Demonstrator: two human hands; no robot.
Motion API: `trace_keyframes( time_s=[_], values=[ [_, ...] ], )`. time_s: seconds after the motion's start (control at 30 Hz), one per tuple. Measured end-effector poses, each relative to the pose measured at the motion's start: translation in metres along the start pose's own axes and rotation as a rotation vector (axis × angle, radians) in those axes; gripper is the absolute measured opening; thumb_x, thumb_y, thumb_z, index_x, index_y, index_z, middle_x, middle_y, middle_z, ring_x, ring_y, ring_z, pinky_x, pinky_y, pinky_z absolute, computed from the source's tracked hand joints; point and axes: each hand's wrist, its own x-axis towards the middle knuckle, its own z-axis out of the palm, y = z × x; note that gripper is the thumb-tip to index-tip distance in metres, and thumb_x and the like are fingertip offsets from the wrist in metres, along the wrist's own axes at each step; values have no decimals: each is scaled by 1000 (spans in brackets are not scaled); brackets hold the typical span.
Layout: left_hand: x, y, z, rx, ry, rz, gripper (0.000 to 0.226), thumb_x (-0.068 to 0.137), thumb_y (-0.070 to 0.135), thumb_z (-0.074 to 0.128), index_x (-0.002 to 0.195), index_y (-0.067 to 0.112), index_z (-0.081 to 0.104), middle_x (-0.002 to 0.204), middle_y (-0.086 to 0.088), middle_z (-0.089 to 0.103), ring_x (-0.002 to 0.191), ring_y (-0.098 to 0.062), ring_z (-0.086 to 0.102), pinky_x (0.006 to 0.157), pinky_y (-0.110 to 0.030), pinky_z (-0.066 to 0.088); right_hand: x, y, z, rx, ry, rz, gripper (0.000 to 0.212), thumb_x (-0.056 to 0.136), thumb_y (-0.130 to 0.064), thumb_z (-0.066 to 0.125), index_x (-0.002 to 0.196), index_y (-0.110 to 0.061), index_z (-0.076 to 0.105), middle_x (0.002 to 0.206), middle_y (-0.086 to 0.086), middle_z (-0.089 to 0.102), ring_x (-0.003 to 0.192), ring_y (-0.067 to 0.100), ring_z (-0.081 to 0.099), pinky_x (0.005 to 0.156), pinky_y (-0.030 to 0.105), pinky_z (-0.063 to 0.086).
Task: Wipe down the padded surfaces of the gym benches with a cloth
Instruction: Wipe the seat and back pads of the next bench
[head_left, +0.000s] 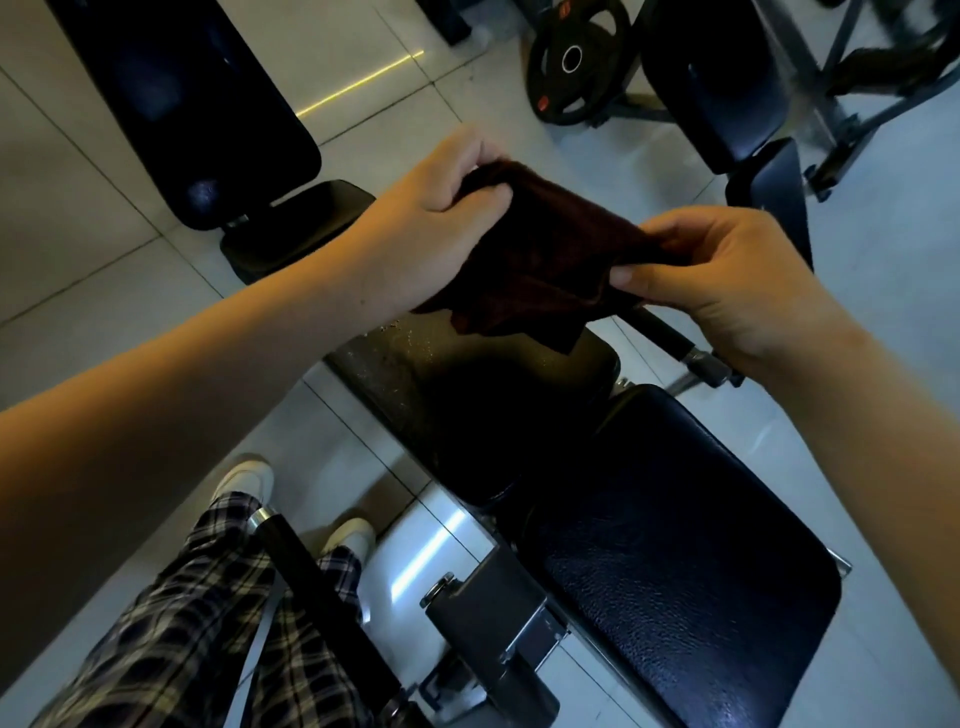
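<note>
Cloth (535, 249), dark reddish-brown, hangs in the air between both hands: the left hand (431, 218) clutches one bunched end and the right hand (727, 280) pinches the opposite edge. Directly below lie the nearest bench's speckled seat pad (415, 379) and glossy back pad (675, 530), apart from the cloth. Beyond stand a second bench (182, 104), a third bench (717, 93) and a weight plate (576, 67); a black bar (322, 597) crosses plaid trousers (197, 634) at lower left.

The nearest black padded surface (675, 545), made of two pads end to end with pale specks (410, 335) scattered on the farther pad (467, 415), stands on a pale tiled floor (78, 249), which also carries a second bench (197, 104) at left and a third bench (722, 88) at right.
</note>
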Motion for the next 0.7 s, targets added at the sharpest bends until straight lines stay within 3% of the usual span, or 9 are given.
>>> trace_keyframes(
  time_s=[0.1, 0.2, 0.27, 0.37, 0.5, 0.6, 0.7],
  values=[
    [-1, 3, -2, -59, -50, -22, 15, 100, 33, 49, 112, 24, 50, 85, 9, 57, 68, 7, 58, 57, -9, 45, -3, -1, -2, 104, 68, -8, 13, 64, -17, 74, 76, -14, 71, 67, 2, 68, 64, 21, 59, 58, 24, 49],
    [1, 6, -3, -56, -170, -38, 67, 70, 52, 76, 121, 21, 45, 103, 4, 62, 88, -4, 67, 70, -19, 57, -8, -4, -5, 184, 81, -21, 19, 65, -20, 72, 80, -8, 66, 64, 1, 65, 57, 14, 56, 49, 20, 41],
    [1, 9, -2, 45, -211, -41, 84, 53, 49, 83, 122, 25, 41, 111, 7, 59, 101, -6, 63, 84, -26, 57, -11, -8, -8, 214, 74, -27, 27, 64, -25, 73, 82, -7, 63, 66, 1, 65, 59, 12, 58, 49, 20, 41],
    [2, 14, 0, 151, -165, -13, 72, 66, 30, 83, 124, 24, 40, 116, 8, 56, 108, -6, 57, 92, -29, 53, -15, -14, -13, 242, 99, -31, 24, 68, -25, 72, 78, -13, 55, 65, -3, 64, 61, 11, 61, 48, 21, 41],
    [1, 29, -3, 169, -138, 34, 51, 88, 29, 67, 131, 24, 40, 101, 12, 59, 85, 5, 62, 72, -10, 53, -28, -21, -21, 265, 135, -47, 17, 87, -8, 61, 78, -16, 48, 66, -7, 65, 64, 9, 64, 48, 20, 41],
    [-1, 45, -9, 172, -211, 84, 47, 93, 27, 60, 135, 23, 39, 104, -2, 67, 84, -8, 69, 75, -24, 59, -41, -34, -27, 264, 153, -56, 19, 88, -4, 59, 77, -16, 49, 67, -5, 62, 66, 10, 62, 48, 20, 42],
    [-4, 65, -16, 269, -250, 150, 49, 92, 28, 60, 136, 24, 37, 95, -10, 67, 80, -17, 69, 80, -39, 56, -57, -56, -37, 222, 213, -92, 23, 87, -1, 62, 76, -17, 49, 67, 2, 55, 66, 17, 54, 47, 21, 39]
  ],
)
